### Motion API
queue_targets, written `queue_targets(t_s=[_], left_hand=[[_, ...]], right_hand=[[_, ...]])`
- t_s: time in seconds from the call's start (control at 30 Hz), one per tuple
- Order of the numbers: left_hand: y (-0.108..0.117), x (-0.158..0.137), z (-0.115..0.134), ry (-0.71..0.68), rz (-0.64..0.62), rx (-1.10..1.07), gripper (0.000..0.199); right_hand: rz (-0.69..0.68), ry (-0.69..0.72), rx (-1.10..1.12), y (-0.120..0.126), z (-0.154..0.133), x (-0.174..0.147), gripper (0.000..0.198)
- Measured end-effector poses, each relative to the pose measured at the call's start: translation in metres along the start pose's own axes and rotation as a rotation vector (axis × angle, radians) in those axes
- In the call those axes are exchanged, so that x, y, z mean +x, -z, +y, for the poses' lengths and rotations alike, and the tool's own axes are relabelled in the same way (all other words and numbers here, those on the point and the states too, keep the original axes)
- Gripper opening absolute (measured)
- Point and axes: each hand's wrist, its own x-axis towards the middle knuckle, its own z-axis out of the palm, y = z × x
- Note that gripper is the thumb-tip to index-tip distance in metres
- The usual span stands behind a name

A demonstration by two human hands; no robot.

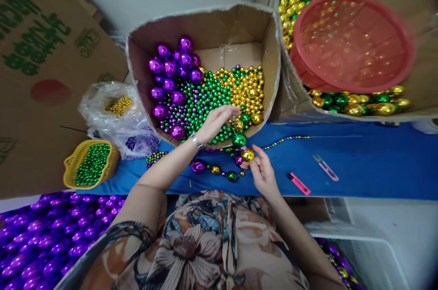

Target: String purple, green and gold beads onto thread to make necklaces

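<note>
My left hand [219, 123] reaches over the near part of a cardboard box [205, 34], just above small green beads [212, 98] and gold beads [248, 82]. Its fingers point right, apart and slightly bent; nothing clear shows in them. Just beyond the box's front edge, my right hand [262, 173] pinches a large gold bead [247, 155], close to a large green bead [239, 139]. A bead strand [197, 166] in purple, gold and green lies on the blue cloth between my forearms. Large purple beads [170, 69] fill the box's left side.
A yellow basket [114, 162] of green beads and a plastic bag [92, 102] stand left. Right lie a thin beaded string [287, 139], a pink cutter [299, 183] and thread snips [325, 168]. A red basin [404, 52] rests in another bead-filled box.
</note>
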Motion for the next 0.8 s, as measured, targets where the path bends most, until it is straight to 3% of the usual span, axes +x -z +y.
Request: queue_targets(t_s=[0.07, 0.23, 0.47, 0.67, 0.73, 0.8], left_hand=[[-0.001, 0.032, -0.011, -0.113, 0.113, 0.335, 0.027], [-0.015, 0.087, -0.030, -0.219, -0.059, 0.872, 0.018], [-0.028, 0.088, -0.039, -0.303, -0.058, 1.049, 0.023], [-0.023, 0.087, -0.031, -0.222, 0.045, 0.889, 0.019], [-0.018, 0.077, -0.023, -0.160, 0.103, 0.606, 0.018], [-0.013, 0.060, -0.014, -0.021, 0.133, 0.159, 0.017]], right_hand=[[0.021, 0.005, -0.010, 0.001, 0.000, -0.001, 0.049], [0.055, 0.021, -0.050, 0.004, -0.003, -0.003, 0.046], [0.078, 0.037, -0.093, 0.006, -0.005, -0.004, 0.045], [0.085, 0.057, -0.129, 0.006, -0.007, -0.006, 0.045], [0.106, 0.056, -0.143, 0.007, -0.010, -0.007, 0.044], [0.137, 0.054, -0.156, 0.009, -0.013, -0.008, 0.043]])
